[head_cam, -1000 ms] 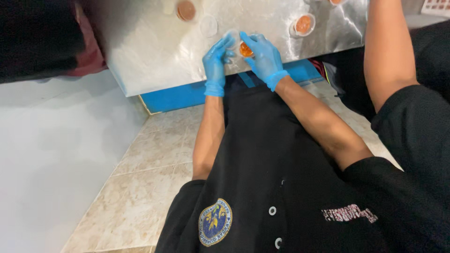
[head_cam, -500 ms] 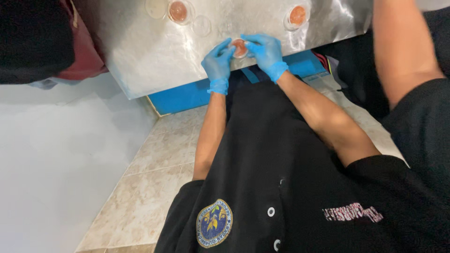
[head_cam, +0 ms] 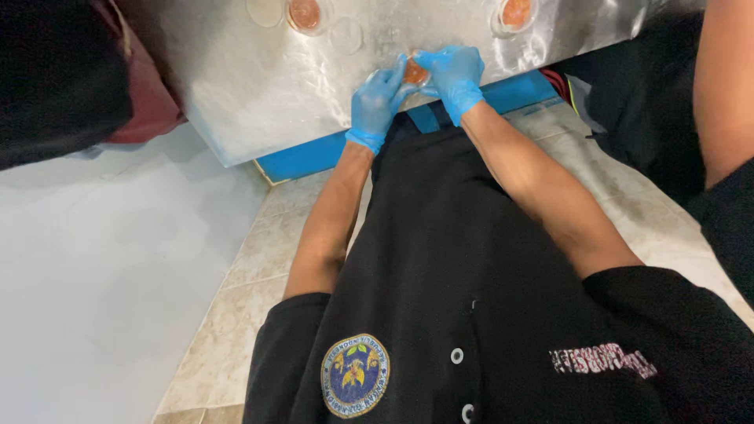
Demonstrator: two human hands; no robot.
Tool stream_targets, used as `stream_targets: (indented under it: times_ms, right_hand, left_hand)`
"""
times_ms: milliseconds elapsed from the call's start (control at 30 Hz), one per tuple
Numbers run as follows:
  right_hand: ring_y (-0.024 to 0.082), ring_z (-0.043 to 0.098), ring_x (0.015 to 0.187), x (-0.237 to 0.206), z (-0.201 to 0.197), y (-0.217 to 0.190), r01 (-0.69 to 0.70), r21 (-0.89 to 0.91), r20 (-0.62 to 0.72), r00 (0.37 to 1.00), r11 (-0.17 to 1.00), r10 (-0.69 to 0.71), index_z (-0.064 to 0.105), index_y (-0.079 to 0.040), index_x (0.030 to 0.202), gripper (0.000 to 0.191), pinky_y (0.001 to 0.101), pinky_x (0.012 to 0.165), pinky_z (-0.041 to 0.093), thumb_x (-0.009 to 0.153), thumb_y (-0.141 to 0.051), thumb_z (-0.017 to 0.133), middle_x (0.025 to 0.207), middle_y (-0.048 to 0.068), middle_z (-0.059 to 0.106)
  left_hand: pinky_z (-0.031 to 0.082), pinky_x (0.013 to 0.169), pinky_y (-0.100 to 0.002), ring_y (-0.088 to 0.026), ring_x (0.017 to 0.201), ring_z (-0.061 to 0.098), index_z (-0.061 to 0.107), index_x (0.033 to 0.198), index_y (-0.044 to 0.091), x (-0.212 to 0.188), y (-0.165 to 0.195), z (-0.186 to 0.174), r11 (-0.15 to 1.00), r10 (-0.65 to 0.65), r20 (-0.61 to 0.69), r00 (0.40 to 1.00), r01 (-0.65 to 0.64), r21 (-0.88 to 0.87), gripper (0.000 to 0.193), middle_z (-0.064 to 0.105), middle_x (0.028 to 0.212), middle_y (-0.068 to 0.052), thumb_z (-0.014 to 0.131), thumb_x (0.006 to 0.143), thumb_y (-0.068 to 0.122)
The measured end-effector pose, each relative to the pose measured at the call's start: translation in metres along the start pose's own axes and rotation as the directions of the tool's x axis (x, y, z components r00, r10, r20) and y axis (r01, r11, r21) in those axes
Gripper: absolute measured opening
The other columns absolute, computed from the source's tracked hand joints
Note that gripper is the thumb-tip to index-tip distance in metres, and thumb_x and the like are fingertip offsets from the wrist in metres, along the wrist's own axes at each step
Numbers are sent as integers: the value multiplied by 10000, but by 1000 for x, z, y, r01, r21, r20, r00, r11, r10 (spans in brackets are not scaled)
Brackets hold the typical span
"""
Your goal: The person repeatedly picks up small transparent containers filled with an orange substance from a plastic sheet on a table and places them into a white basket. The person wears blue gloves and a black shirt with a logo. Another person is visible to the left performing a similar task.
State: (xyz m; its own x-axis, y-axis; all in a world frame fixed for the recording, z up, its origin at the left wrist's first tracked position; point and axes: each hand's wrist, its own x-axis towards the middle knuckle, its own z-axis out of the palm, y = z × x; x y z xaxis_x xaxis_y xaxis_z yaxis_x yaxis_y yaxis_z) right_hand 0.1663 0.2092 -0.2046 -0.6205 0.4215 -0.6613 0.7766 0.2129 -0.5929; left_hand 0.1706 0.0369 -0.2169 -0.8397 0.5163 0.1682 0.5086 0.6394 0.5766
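Both my hands wear blue gloves and meet at the near edge of a steel counter [head_cam: 259,94]. Between them is a small clear round cup with orange-red sauce [head_cam: 414,72]. My left hand [head_cam: 377,102] grips it from the left and my right hand [head_cam: 452,74] covers it from the right and above. Whether the cup has a lid on it is hidden by my fingers.
Two more filled sauce cups [head_cam: 305,13] [head_cam: 514,13] stand at the counter's far side, with clear round lids [head_cam: 346,35] near the left one. A blue panel [head_cam: 314,155] runs under the counter edge. Another person's bare arm [head_cam: 722,86] is at the right. Tiled floor lies below.
The view has tipped down and the counter has slid toward the top of the picture. My hands stay closed around the same cup at the counter edge.
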Motion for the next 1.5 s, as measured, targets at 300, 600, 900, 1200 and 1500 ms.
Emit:
stream_targets:
  times_ms: [300,600,900,1200,1500]
  right_hand:
    - [190,723,704,-19,17,-2,269,-118,-186,940,956,-288,762,-24,801,272,370,659,569,824,-269,879,758,137,754]
    - [103,721,705,-22,-10,10,155,263,115,975,952,-190,754,-20,948,156,286,647,622,796,-50,773,828,100,763]
    - [133,736,605,-13,-16,-12,144,117,88,984,983,-155,776,2,863,142,298,553,630,735,-39,819,734,100,752]
    - [191,755,642,-15,-15,-18,144,107,90,984,984,-154,747,3,854,150,344,606,637,748,-71,822,741,120,747]
    - [300,692,1106,1,-53,-82,631,-268,-255,682,728,-686,609,-37,1366,564,401,994,561,877,-208,832,1268,180,700]
  left_hand:
    - [552,710,-405,-262,805,649,589,1390,70,14,-15,-10,981,157,137,978,-171,96,634,652,899,-55,774,895,419]
    - [603,726,-322,-198,760,746,774,1183,122,23,-6,-13,847,-281,216,935,348,-402,434,764,918,-85,877,776,230]
    - [636,605,-276,-127,647,745,798,912,-52,37,9,-10,233,-732,429,528,787,-571,233,795,794,-126,857,714,54]
    - [615,643,-270,-105,679,738,763,1051,43,34,24,-13,356,-760,281,586,738,-574,338,763,757,-58,846,731,110]
    - [592,779,-373,-222,775,743,792,1065,123,97,80,21,596,-800,-153,580,736,-321,344,782,817,-115,879,779,293]
